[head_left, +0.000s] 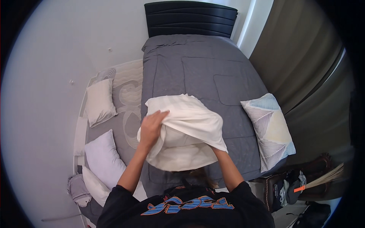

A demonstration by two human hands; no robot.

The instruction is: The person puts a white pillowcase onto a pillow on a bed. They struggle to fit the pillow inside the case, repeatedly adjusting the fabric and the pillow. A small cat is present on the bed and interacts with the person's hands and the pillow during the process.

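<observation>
A white pillowcase (190, 114) hangs bunched in front of me, over the near half of the bed, its open mouth facing my body. My left hand (152, 125) is closed on the left side of its rim, fingers bent over the cloth. On the other side my right forearm (230, 169) runs up into the mouth. The cloth covers my right hand, so its fingers are hidden. Inside the mouth, pale folds show; whether anything is in there I cannot tell.
Beneath lies a grey quilted bedspread (205, 72) below a black headboard (190, 17). A patterned pillow (269, 131) rests at the bed's right edge. Left, a lower mattress (127, 76) holds a cream pillow (100, 102) and a white pillow (104, 155). A straw broom (323, 178) is lower right, by brown curtains (300, 57).
</observation>
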